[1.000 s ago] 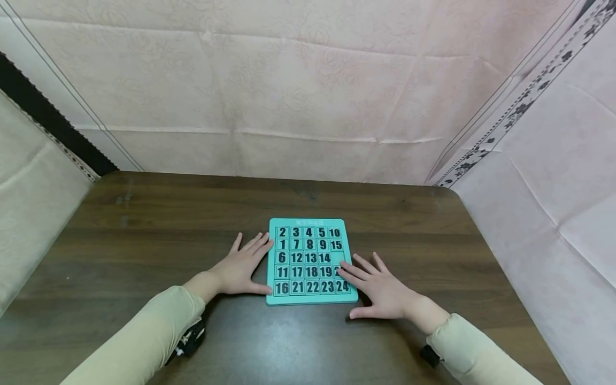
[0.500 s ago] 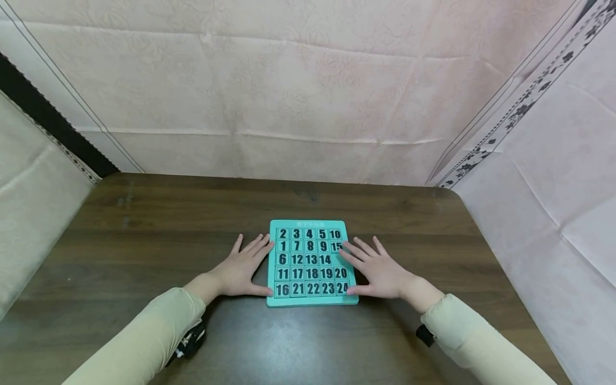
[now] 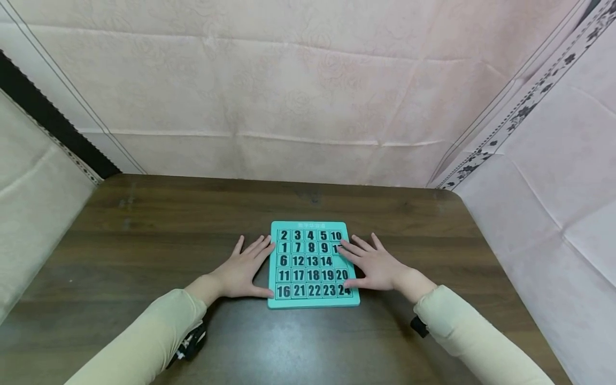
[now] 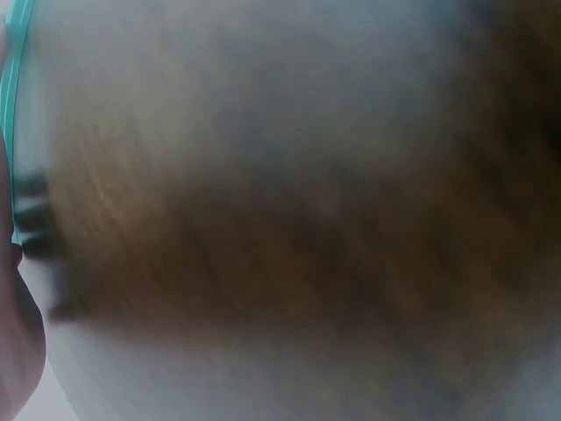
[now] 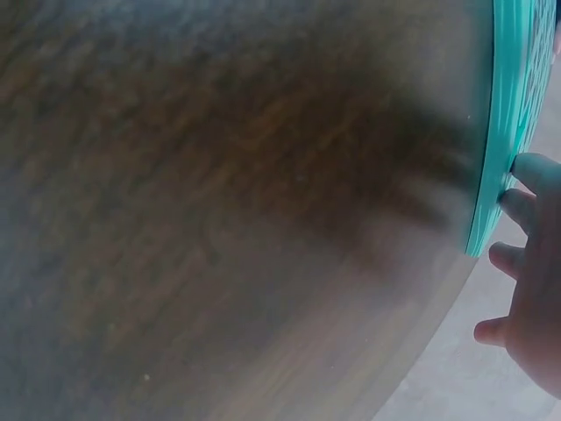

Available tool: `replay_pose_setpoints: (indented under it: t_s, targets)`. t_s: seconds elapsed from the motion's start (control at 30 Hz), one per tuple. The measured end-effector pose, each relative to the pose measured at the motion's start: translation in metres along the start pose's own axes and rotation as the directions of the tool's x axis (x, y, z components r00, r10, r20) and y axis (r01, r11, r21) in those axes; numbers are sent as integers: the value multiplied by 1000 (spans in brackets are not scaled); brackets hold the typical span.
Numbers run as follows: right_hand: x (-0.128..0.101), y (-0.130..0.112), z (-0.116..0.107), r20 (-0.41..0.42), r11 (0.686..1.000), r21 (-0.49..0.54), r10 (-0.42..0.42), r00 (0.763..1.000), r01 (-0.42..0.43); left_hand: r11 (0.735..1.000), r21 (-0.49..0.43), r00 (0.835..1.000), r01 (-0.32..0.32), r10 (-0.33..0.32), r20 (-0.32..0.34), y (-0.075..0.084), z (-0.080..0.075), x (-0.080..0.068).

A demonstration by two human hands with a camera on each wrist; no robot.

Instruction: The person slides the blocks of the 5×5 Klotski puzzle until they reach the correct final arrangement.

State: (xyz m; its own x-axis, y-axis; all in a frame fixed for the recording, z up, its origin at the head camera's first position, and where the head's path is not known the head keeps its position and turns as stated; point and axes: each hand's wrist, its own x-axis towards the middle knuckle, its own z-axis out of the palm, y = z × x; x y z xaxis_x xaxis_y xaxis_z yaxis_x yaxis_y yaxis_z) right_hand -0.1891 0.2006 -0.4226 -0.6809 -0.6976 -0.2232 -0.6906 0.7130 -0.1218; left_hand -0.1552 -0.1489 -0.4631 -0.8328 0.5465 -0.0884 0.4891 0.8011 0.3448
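A turquoise number slide puzzle (image 3: pixel 308 227) lies flat in front of me, with black numbers on its tiles. Its gap is at the right end of the middle row. My left hand (image 3: pixel 238 274) spreads along the left edge, fingertips and thumb touching the rim. Reaching over the right edge, my right hand (image 3: pixel 377 267) has its index fingertip on the 15 tile and its thumb over the 24 tile. Those numbers are partly covered. In the right wrist view, the fingers (image 5: pixel 526 210) are fairly straight beside the puzzle's side wall (image 5: pixel 500 114). The left wrist view catches only a sliver of hand (image 4: pixel 22 351).
The puzzle rests on a dark wooden table (image 3: pixel 192 214) with rounded far corners. Pale patterned cloth (image 3: pixel 308 107) hangs behind it, and more cloth (image 3: pixel 553 214) hangs at the right side. Black wrist devices (image 3: pixel 190 342) sit under the sleeves.
My right hand has moved up along the puzzle's right side, from beside the 20 tile to the 15 tile, its thumb coming onto the lower right corner. The left hand has stayed put.
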Motion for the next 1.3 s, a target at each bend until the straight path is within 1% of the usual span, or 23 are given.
replay_pose_setpoints:
  t_s: [0.3,0.7,1.0,1.17,1.3]
  targets:
    - [-4,-3,2,-4,1000,-19,2,1000,-2,1000,5,1000,2,-2,-2,0,-1,1]
    - [-14,-10,4,-3,1000,-11,-21,1000,21,1000,9,1000,6,-6,5,-1,-3,2]
    - [-18,-13,7,13,1000,3,-4,1000,4,1000,6,1000,4,-4,2,-1,-2,2]
    - [-16,-12,1,0,1000,2,-13,1000,13,1000,7,1000,5,-5,0,-1,0,2]
    - [-9,-5,-3,-21,1000,19,11,1000,-10,1000,3,1000,5,-5,3,0,0,2]
